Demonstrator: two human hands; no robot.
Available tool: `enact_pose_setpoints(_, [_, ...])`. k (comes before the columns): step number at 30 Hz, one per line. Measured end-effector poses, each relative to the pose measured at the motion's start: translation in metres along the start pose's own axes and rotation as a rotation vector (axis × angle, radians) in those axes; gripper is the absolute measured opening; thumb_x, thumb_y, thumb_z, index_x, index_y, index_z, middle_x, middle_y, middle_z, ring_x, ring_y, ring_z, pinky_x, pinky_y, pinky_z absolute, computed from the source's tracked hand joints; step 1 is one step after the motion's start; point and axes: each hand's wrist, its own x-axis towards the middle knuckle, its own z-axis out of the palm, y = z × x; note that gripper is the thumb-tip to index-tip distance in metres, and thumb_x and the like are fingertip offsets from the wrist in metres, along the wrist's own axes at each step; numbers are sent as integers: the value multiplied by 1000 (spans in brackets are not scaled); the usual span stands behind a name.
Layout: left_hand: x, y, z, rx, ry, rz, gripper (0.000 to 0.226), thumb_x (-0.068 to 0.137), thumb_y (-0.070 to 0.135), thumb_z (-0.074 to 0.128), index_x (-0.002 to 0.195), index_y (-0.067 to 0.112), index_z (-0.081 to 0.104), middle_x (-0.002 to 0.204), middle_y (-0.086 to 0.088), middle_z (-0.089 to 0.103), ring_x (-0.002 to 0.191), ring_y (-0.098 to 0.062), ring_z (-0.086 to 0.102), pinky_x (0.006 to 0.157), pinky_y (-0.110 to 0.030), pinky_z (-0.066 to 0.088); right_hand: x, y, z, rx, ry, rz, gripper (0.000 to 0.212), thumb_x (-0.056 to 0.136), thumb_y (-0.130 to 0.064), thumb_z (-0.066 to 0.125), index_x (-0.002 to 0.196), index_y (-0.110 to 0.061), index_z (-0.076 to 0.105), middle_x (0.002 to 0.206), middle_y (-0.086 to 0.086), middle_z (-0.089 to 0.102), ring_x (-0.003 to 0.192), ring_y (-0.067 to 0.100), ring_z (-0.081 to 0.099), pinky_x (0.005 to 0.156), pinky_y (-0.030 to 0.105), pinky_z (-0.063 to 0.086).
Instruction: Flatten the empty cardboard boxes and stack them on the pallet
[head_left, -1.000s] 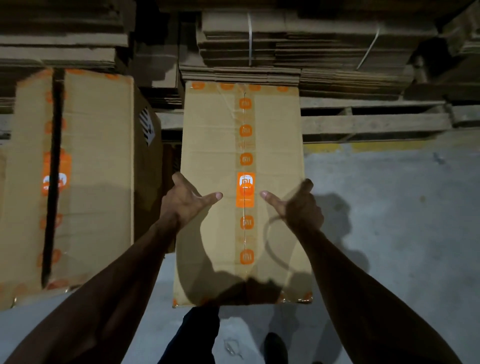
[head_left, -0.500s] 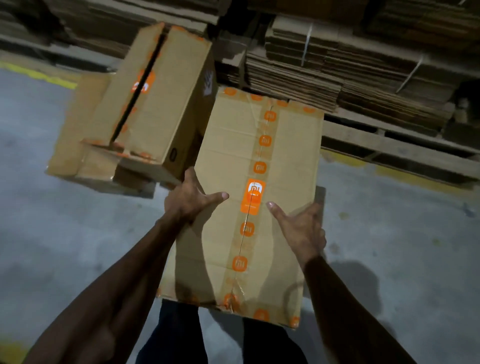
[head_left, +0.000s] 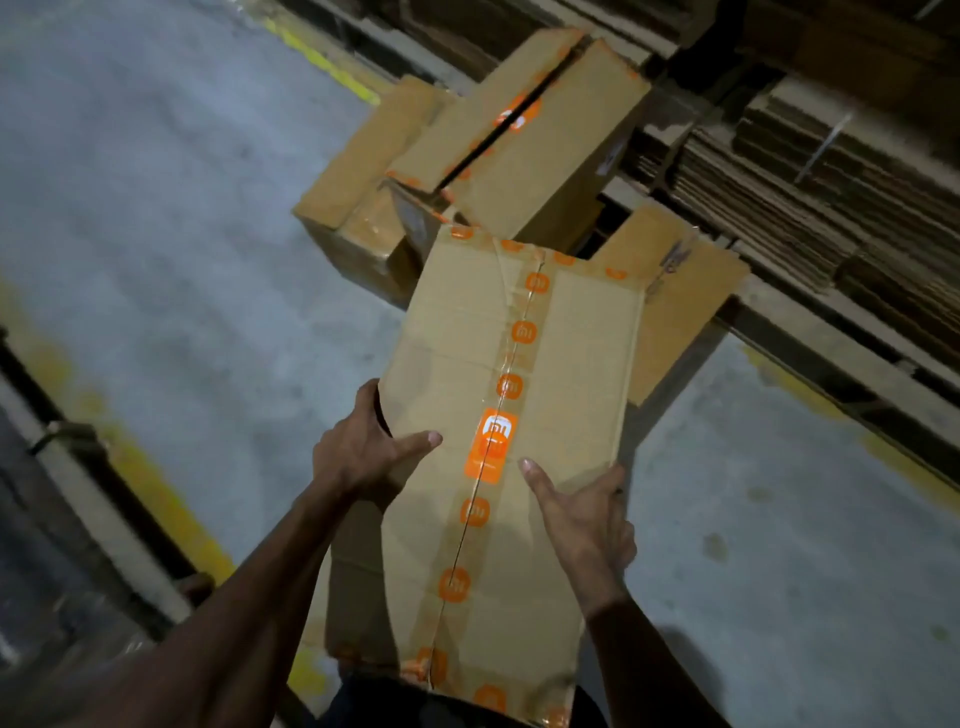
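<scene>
A person's left hand and right hand clasp the long side edges of a taped cardboard box, thumbs on top, its long axis running away from them toward the stacked flattened cartons, above the concrete floor.

Bare forearms, no sleeves, dark trousers

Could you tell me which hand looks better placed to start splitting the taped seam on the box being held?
Probably the right hand: its thumb lies on the box top, close beside the orange taped seam. The left hand has its grip wrapped around the box's left edge, steadying it.
</scene>
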Motion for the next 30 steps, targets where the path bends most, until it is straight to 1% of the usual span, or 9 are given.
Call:
enact_pose_setpoints(2, [-16,-29,-8,-41,36,-37,116,51,86,58,146,28,27,138,1,55,114,-30,60,93,-46,48,-17,-4,16,-42,-19,-26,106,71,-76,70,143,-16,21,139,13,49,121,39,54,84,37,39])
enact_pose_setpoints(4, [-32,-61,-14,-80,70,-74,116,49,89,54,145,30,28,137,2,57,113,-30,61,94,-46,49,-35,-9,34,-86,-48,-63,103,73,-76,68,142,-18,20,139,12,50,121,38,54,89,38,41])
enact_pose_setpoints(8, [-56,-124,-22,-146,143,-171,104,55,83,60,143,34,31,134,5,60,115,-31,61,94,-44,46,-66,-15,74,-161,-91,-140,100,73,-78,66,141,-21,20,134,8,54,120,34,55,93,41,43])
enact_pose_setpoints(12, [-66,-191,-22,-217,206,-265,99,56,83,63,137,36,33,131,6,62,116,-31,61,95,-45,48,-77,-16,132,-228,-127,-227,106,68,-83,65,144,-23,19,137,8,53,122,34,55,99,46,44])
enact_pose_setpoints(15, [-63,-242,-9,-272,262,-345,93,56,83,64,131,38,35,126,7,64,113,-31,62,92,-46,49,-73,-15,178,-268,-177,-273,109,70,-80,66,150,-24,17,139,9,53,124,34,53,101,45,42])
enact_pose_setpoints(19, [-44,-306,31,-394,360,-448,93,54,88,64,129,39,39,124,6,65,113,-30,62,94,-49,50,-47,-7,242,-318,-220,-347,108,72,-77,67,152,-25,18,140,8,53,126,34,52,103,46,39])
enact_pose_setpoints(24, [4,-363,81,-441,470,-535,80,69,76,68,134,37,42,125,5,65,117,-33,60,94,-42,46,-3,5,323,-349,-218,-415,107,71,-79,66,152,-26,19,144,9,50,131,36,48,107,49,36])
enact_pose_setpoints(26, [24,-376,95,-436,493,-534,77,70,75,66,133,37,42,125,4,65,117,-32,60,96,-45,47,11,10,343,-349,-181,-439,105,72,-77,67,151,-24,22,143,10,51,129,37,48,106,49,36])
enact_pose_setpoints(30, [60,-392,120,-384,546,-546,73,77,72,63,136,34,43,128,2,65,118,-34,59,94,-45,46,42,21,378,-350,-127,-454,104,72,-77,67,150,-24,25,142,10,53,128,38,50,104,50,38])
